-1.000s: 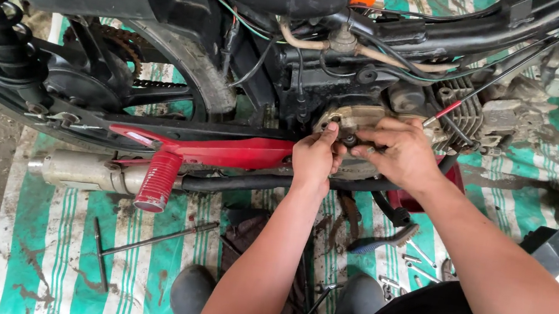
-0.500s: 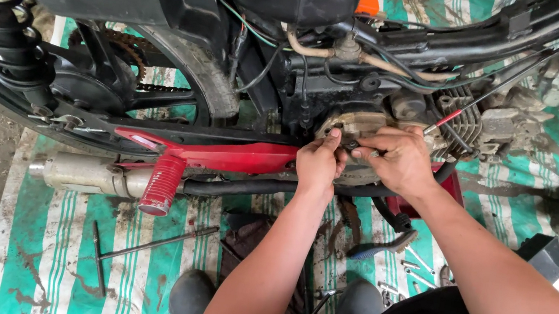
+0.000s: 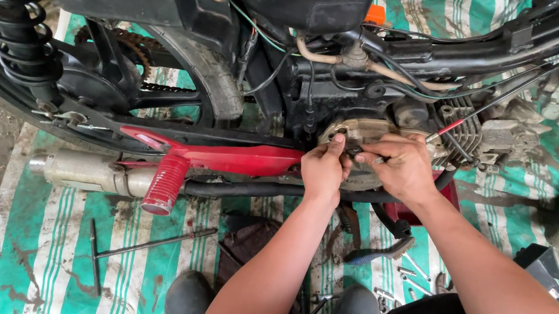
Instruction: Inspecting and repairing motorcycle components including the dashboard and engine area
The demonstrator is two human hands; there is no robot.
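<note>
I look down on my two bare hands meeting at the round, grimy metal engine cover [image 3: 362, 136] of a black motorcycle. My left hand [image 3: 323, 170] pinches at the cover's lower edge, fingers curled together. My right hand [image 3: 402, 168], at three o'clock of the left, grips a small dark part against the cover; I cannot tell what. At seven o'clock, a T-handle wrench [image 3: 135, 250] lies on the green striped mat [image 3: 57, 235].
</note>
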